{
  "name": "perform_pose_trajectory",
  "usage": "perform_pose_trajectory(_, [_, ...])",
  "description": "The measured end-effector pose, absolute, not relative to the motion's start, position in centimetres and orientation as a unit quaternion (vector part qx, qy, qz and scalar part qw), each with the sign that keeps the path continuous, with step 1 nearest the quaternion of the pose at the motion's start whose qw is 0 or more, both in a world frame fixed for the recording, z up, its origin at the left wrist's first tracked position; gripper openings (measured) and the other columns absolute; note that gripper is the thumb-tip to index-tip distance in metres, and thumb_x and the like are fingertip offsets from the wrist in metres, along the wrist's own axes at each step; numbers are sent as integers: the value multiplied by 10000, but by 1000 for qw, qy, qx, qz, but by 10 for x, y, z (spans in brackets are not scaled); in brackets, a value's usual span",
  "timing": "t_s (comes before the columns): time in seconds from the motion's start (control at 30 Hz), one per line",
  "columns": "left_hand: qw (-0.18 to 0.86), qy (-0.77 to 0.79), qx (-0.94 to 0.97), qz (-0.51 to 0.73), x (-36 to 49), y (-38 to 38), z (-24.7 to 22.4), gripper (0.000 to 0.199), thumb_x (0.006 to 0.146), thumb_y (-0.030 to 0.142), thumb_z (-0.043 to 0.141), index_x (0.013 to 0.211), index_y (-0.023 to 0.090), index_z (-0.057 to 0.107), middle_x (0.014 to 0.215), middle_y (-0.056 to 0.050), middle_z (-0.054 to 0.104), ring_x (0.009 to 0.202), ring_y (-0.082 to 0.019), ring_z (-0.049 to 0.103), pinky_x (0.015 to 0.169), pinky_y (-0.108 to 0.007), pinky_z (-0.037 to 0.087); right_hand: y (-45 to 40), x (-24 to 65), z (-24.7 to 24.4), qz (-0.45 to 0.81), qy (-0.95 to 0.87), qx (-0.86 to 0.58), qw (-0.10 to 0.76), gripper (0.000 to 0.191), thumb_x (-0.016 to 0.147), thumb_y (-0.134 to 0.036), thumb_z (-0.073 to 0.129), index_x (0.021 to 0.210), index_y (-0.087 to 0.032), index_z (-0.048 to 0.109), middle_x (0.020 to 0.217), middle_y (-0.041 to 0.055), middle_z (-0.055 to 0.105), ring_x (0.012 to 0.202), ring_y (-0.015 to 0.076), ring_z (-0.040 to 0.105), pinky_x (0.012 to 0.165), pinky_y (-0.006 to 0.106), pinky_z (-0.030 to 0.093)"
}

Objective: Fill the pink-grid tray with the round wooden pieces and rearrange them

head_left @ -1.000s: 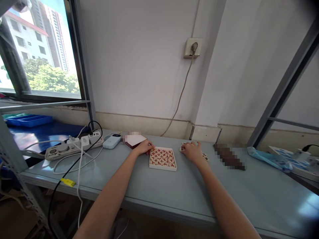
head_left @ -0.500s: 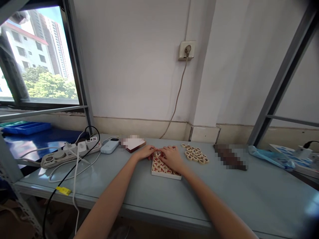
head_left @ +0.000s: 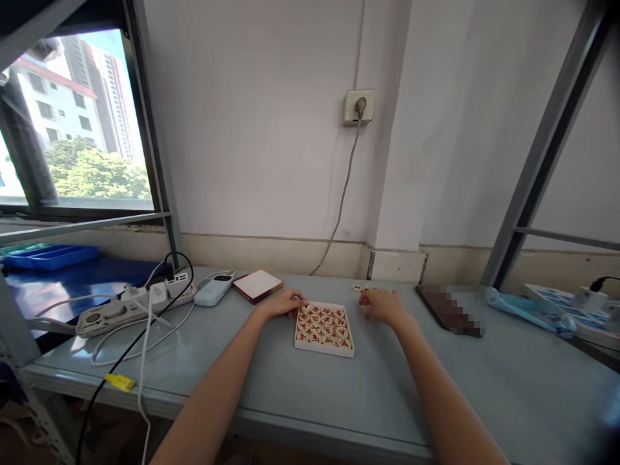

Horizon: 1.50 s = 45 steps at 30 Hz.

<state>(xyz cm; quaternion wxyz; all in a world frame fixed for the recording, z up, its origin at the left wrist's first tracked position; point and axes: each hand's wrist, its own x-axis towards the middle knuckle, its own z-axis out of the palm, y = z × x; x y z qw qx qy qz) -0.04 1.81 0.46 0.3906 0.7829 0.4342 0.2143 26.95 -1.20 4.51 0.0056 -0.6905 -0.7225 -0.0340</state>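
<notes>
A shallow white box lies on the table, holding rows of round Chinese chess pieces with red characters. At its far left corner, my left hand is closed on the rim, fingertips at the edge. To the right of the box, my right hand reaches down over the loose pieces, fingers bent downward and blurred. Whether it grips a piece cannot be made out. One loose chess piece shows just beyond its fingers; the hand hides most of the others.
A dark red box lid with a pale face and a light blue device lie at the back left. A power strip with tangled cables sits further left. On the right are a dark flat object and blue plastic wrap.
My right hand has left the box and moved right onto the loose pieces. The pieces in the box are now uncovered. My left hand stays at the far left corner.
</notes>
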Motion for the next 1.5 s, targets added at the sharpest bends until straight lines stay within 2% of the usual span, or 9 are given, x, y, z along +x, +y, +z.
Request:
perform_pose_trajectory(0.17, [399, 436, 777, 218, 0, 18, 5, 527, 717, 615, 515, 922, 133, 569, 632, 0, 555, 488, -87, 458, 504, -221, 353, -13, 268, 42, -65, -735, -675, 1, 328, 681, -85, 532, 962, -210, 645, 1112, 78, 617, 997, 243, 574, 800, 352, 382])
perform_pose_trajectory(0.27, [401, 429, 779, 218, -1, 20, 4, 514, 723, 603, 514, 915, 129, 565, 644, -5, 561, 489, -88, 463, 502, -222, 355, -10, 269, 40, -51, -734, -677, 7, 342, 661, -102, 566, 983, -201, 625, 1099, 84, 618, 987, 239, 577, 760, 330, 397])
perform_pose_trajectory(0.47, [401, 422, 782, 222, 0, 20, 4, 484, 735, 577, 511, 886, 121, 565, 607, 6, 538, 476, -91, 462, 491, -224, 348, -7, 277, 38, -45, -722, -691, -5, 245, 649, -123, 588, 880, -184, 642, 973, 107, 653, 895, 258, 608, 645, 303, 394])
perform_pose_trajectory(0.57, [402, 425, 781, 218, 0, 21, 4, 474, 735, 567, 513, 885, 120, 562, 601, 7, 539, 476, -92, 461, 486, -223, 346, -8, 274, 40, -35, -735, -677, 30, 185, 664, -206, 605, 843, -189, 649, 929, 90, 661, 827, 235, 613, 627, 292, 385])
perform_pose_trajectory(0.7, [402, 421, 783, 218, 0, 21, 4, 468, 739, 566, 509, 883, 124, 558, 600, 11, 537, 478, -93, 465, 484, -223, 349, -16, 255, 48, 13, -786, -603, 137, 203, 739, -369, 558, 858, -226, 642, 938, 47, 653, 810, 191, 592, 630, 270, 386])
perform_pose_trajectory(0.8, [394, 427, 785, 217, 0, 20, 4, 460, 740, 562, 510, 876, 126, 558, 577, 19, 518, 479, -98, 467, 482, -224, 346, -24, 233, 48, 4, -825, -531, 194, 237, 782, -400, 517, 915, -233, 621, 939, 41, 639, 827, 179, 576, 655, 266, 388])
perform_pose_trajectory(1.07, [382, 430, 789, 216, 0, 21, 3, 460, 749, 566, 493, 883, 132, 570, 584, 19, 517, 493, -102, 474, 502, -228, 352, -29, 203, 28, -93, -862, -463, 186, 221, 850, -351, 458, 970, -243, 609, 949, 45, 625, 926, 190, 556, 799, 317, 354])
perform_pose_trajectory(1.5, [372, 429, 797, 207, -1, 23, 2, 468, 760, 569, 473, 911, 136, 571, 594, 13, 535, 498, -99, 471, 506, -221, 356, -25, 206, 27, -69, -865, -462, 184, 226, 840, -327, 466, 1018, -276, 596, 982, 11, 661, 942, 182, 566, 805, 332, 318])
